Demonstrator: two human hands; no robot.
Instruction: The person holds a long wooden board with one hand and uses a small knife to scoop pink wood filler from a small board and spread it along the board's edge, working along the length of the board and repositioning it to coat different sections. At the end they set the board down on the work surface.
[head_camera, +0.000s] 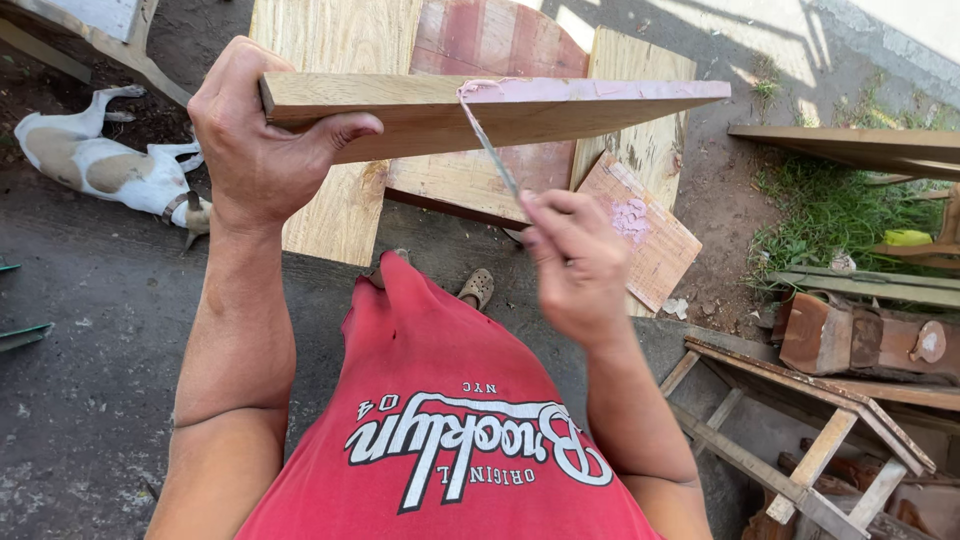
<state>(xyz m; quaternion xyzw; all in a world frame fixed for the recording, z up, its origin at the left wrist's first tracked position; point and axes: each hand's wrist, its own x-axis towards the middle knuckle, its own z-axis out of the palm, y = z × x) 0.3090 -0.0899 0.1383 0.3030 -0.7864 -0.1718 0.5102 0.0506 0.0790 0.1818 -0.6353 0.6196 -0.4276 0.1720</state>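
One plank (560, 105); one putty knife (490, 145); two hands.

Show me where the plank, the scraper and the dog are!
plank (560, 110), head view, middle of its long side.
scraper (490, 145), head view, middle of the thin blade.
dog (95, 165), head view, its white and tan body.

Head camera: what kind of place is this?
Probably an outdoor woodworking yard. Plywood sheets lie on bare ground, a wooden frame sits beside grass, and a dog rests nearby.
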